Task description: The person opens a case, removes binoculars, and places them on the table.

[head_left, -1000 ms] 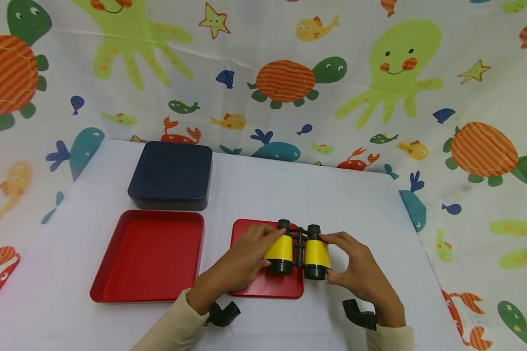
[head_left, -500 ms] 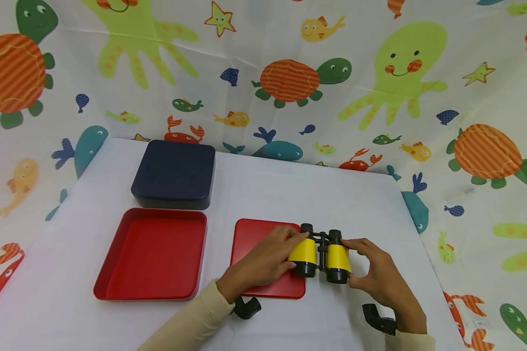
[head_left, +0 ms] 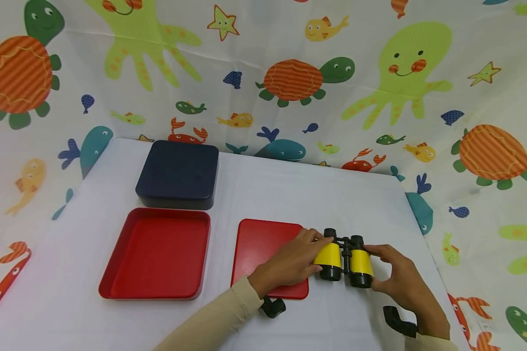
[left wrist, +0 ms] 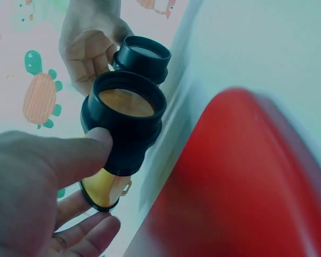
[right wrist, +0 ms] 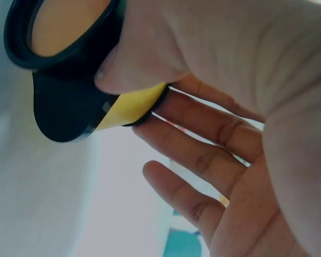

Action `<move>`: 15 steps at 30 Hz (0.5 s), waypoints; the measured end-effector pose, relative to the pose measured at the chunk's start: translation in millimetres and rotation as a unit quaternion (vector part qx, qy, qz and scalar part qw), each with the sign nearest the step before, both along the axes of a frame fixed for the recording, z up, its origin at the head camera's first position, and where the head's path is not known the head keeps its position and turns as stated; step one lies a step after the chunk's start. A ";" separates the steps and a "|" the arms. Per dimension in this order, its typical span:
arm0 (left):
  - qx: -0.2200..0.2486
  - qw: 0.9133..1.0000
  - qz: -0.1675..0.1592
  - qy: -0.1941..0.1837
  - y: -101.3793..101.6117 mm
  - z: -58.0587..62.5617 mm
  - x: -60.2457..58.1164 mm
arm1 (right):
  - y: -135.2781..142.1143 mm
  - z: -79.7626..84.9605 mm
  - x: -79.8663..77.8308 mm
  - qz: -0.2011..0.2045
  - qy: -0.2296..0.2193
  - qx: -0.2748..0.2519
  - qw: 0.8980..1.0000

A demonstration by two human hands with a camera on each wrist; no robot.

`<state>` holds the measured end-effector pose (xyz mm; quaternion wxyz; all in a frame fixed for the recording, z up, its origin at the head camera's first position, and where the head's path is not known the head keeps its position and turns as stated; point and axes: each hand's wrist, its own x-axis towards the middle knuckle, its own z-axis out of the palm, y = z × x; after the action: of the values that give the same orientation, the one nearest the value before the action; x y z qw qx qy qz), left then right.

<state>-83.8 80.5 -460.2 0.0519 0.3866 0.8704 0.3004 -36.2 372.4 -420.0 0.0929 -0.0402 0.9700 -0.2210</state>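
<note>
Yellow and black binoculars (head_left: 361,263) are gripped between both hands, just right of a flat red lid (head_left: 263,243). My left hand (head_left: 292,261) pinches the left barrel, thumb near the wide lens end and fingertips farther along, and its wrist overlaps the lid in the head view. Around the right barrel, my right hand (head_left: 397,273) holds with thumb low and fingers at the upper end. In the left wrist view both large lenses of the binoculars (left wrist: 128,101) face the camera. The right wrist view shows the thumb pressed on the black lens housing.
An open red tray (head_left: 155,256) lies at the left of the white table (head_left: 254,185). Behind it sits a dark navy box (head_left: 177,170). A cloth with sea animals (head_left: 290,78) hangs at the back and sides.
Both hands have carried the binoculars rightward, from over the red lid to beyond its right edge. The tray and the navy box keep their places on the table.
</note>
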 end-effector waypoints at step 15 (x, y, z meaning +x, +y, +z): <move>-0.010 1.000 0.002 0.026 34.0 -12.3 -0.6 | 25.8 0.2 -2.3 -0.021 -0.044 0.025 0.999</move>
<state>-84.4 114.4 -472.5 0.0324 0.3918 0.8753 0.2816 -38.6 398.2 -419.8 0.1314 -0.0077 0.9709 -0.2000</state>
